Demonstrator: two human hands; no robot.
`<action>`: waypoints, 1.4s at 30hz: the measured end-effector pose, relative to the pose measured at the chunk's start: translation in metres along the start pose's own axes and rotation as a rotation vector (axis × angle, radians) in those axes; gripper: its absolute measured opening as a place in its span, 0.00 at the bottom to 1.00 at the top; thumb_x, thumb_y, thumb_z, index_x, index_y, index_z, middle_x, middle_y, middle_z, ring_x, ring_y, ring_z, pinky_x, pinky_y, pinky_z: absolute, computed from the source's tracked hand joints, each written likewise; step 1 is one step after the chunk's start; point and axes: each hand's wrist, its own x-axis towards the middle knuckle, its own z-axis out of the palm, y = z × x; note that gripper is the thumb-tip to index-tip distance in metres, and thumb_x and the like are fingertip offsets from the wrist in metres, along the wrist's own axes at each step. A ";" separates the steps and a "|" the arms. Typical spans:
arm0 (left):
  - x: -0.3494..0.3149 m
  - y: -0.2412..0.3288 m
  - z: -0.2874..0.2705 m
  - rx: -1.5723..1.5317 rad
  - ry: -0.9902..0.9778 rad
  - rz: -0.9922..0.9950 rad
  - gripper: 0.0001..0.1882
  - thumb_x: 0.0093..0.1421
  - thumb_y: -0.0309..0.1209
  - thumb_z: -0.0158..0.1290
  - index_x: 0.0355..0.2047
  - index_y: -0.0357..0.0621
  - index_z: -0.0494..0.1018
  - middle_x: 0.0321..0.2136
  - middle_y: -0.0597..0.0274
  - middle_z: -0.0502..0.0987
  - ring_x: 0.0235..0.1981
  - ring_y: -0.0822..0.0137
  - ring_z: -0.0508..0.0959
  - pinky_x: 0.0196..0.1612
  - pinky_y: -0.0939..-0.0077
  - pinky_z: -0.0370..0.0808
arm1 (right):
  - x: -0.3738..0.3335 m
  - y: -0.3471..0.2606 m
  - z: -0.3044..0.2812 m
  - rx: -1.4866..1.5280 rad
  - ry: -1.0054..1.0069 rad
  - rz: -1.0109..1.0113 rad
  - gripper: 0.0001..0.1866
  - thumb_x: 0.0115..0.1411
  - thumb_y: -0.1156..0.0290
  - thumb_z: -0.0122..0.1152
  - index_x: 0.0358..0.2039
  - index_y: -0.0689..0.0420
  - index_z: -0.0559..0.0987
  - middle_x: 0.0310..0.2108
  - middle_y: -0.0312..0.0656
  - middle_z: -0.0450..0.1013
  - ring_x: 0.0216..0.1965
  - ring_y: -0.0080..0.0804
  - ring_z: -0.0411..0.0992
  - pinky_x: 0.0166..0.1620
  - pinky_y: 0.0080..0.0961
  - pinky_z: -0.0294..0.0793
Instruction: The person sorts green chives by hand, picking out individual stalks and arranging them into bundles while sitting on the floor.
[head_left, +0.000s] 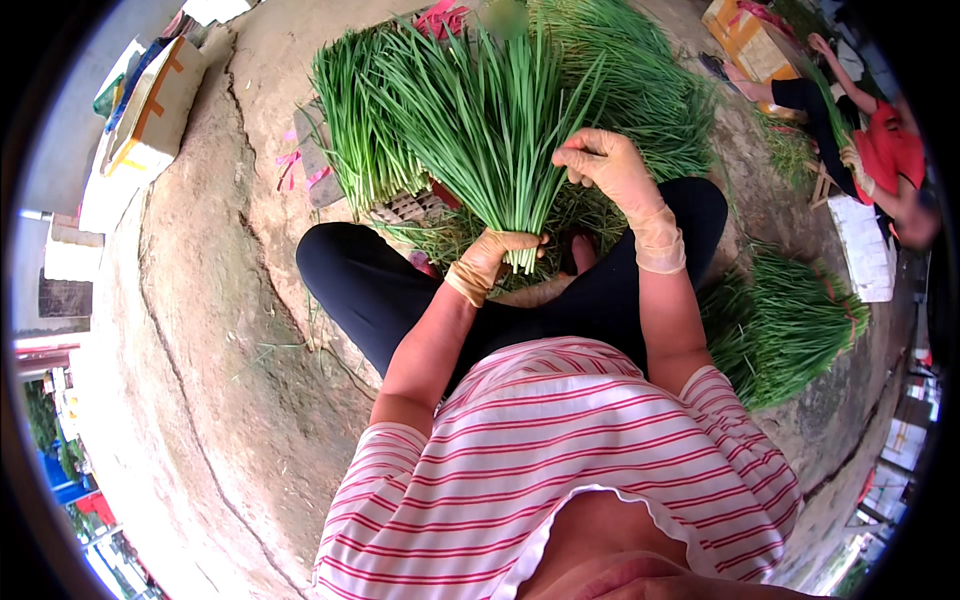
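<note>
Chive bunch (480, 120) was long, green, fanned toward 12 o'clock, cut ends down over the lap. Left hand (492, 258) clamped its base; right hand (610, 165) pinched blades at 2 o'clock. More piles (790, 325) lay on cracked ground (200, 330); box (150, 110) at 10 o'clock.

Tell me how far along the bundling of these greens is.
Done, it seems: a gathered pile of greens lies at the person's right. In hand: the left hand grips a bunch of green stalks at its base while the right hand picks at its leaves. Left: more loose greens lie heaped ahead.
</note>
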 end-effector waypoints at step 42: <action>0.006 0.000 -0.012 0.021 -0.170 0.014 0.39 0.44 0.35 0.64 0.55 0.42 0.58 0.47 0.62 0.67 0.49 0.65 0.66 0.53 0.72 0.61 | -0.010 0.086 0.052 0.465 -0.120 -0.060 0.23 0.48 0.65 0.65 0.44 0.61 0.72 0.39 0.36 0.72 0.41 0.26 0.68 0.48 0.23 0.65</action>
